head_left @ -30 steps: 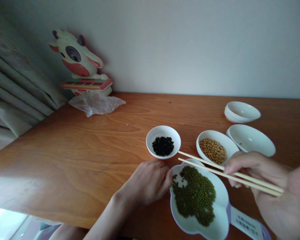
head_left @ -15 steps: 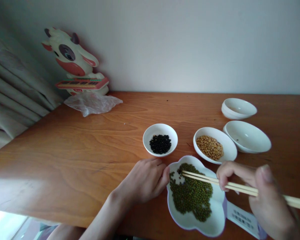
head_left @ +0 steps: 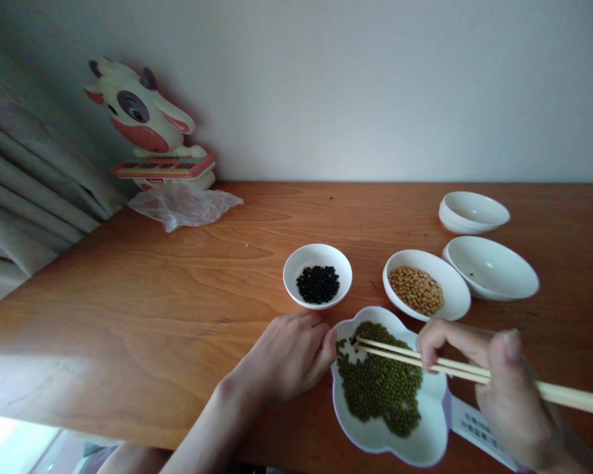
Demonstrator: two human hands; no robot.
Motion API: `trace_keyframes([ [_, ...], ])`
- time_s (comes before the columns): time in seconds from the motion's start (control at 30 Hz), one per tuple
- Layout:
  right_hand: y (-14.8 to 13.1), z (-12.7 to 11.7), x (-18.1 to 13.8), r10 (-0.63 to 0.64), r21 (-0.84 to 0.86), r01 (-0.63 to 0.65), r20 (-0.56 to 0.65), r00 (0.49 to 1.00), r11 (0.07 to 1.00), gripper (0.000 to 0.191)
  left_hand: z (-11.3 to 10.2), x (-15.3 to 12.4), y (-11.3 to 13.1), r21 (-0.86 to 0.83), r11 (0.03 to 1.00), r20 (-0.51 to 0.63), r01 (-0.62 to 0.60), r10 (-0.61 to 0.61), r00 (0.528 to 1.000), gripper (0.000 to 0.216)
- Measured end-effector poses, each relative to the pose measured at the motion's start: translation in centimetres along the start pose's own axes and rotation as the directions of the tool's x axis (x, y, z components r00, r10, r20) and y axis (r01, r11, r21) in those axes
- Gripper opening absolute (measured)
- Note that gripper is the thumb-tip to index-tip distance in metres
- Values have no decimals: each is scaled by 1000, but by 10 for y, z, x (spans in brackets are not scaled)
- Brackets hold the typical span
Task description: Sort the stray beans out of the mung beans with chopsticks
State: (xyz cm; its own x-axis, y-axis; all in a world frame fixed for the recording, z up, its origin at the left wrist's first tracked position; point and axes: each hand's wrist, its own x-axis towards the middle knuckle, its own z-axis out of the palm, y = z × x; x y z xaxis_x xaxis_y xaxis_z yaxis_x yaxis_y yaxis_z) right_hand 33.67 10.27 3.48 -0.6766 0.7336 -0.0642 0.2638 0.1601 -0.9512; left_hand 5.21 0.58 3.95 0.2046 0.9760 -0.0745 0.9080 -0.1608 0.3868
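My right hand (head_left: 504, 388) is closed around a pair of wooden chopsticks (head_left: 454, 368). Their tips are slightly apart among the beans at the upper left of a white flower-shaped dish (head_left: 427, 447) with a lilac rim. Green mung beans (head_left: 378, 388) cover much of its bottom, and a few dark beans lie near the tips. On the dish's left edge, my left hand (head_left: 296, 349) rests with fingers curled, the thumb at the rim. Just beyond that hand stands a white bowl (head_left: 291, 289) of black beans (head_left: 317, 284).
A white bowl (head_left: 457, 303) of tan soybeans (head_left: 418, 289) stands behind the dish. To its right is a white bowl (head_left: 499, 266) with one dark speck; another white bowl (head_left: 477, 210) sits farther back. A cow toy (head_left: 153, 125) and clear plastic bag (head_left: 185, 205) occupy the back left.
My right hand and the chopsticks have shifted a little left, the tips moving slightly left and down towards the dark beans. My left hand stays at the dish's rim.
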Motion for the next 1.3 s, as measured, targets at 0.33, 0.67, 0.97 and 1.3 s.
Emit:
trace_keyframes([
  [0.33,-2,3,2,-30,72,35,-64,997,997,88,0,0,1,-36,999,-4,9,-9,1000,48],
  [0.67,-2,5,5,-36,67,42,-89,995,997,87,0,-1,1,-58,998,-11,19,-20,1000,47],
  [0.97,-5,9,7,-28,82,34,-75,997,996,88,1,0,0,-9,1000,-4,-3,3,1000,49],
  [1.3,-8,6,6,-32,86,36,-50,998,996,87,-1,0,1,-59,998,2,27,-27,1000,47],
])
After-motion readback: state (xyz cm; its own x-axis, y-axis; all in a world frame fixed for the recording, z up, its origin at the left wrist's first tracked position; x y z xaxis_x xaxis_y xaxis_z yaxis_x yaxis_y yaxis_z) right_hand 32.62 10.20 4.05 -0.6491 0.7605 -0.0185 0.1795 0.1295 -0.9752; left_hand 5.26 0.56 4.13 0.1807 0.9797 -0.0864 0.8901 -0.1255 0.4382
